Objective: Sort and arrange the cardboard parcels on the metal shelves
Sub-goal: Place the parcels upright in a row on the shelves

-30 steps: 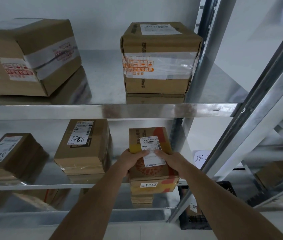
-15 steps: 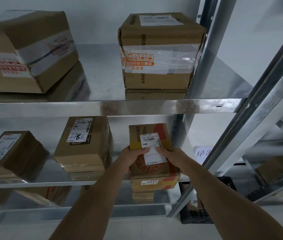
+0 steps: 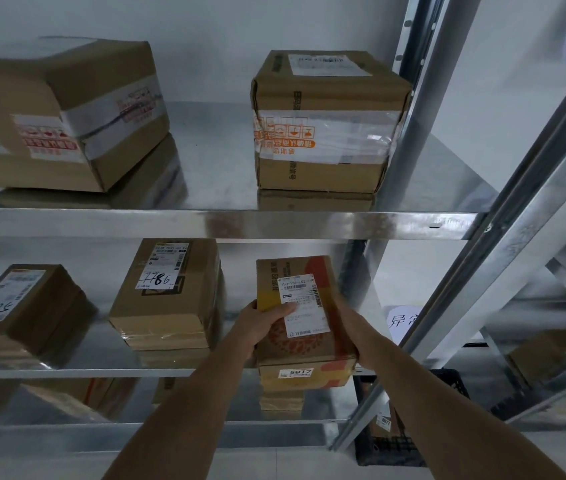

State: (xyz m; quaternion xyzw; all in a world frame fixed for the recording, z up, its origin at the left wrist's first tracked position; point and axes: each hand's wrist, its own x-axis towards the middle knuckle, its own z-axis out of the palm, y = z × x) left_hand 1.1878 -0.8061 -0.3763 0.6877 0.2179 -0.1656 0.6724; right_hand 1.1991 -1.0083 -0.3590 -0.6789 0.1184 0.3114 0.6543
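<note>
Both grips are on one parcel: left hand wraps the near-left edge with the thumb laid over the top face onto the white label, right hand cups the right side, fingers mostly hidden behind the box. I read both as closed on it, though I cannot see the right fingertips. Held parcel, orange-printed with a small tag "5917" on its front face, sits lower centre of the frame, on or just above the front lip of the middle shelf; whether its base touches the metal I cannot tell. Long axis runs front-to-back, into the shelf, away from me. Front end overhangs the lip toward the wrists, far end already over the shelf. Grips are on the near half, one each side, roughly level, neither clearly nearer. My judgement: the coming move is a straight push along that axis. To the left of it in the frame, just apart, is the parcel marked 7786; further left the parcel marked 5088. To the right, the steel upright stands close, the tighter side. Upper shelf carries the taped parcel directly above and a large parcel at upper left.
</note>
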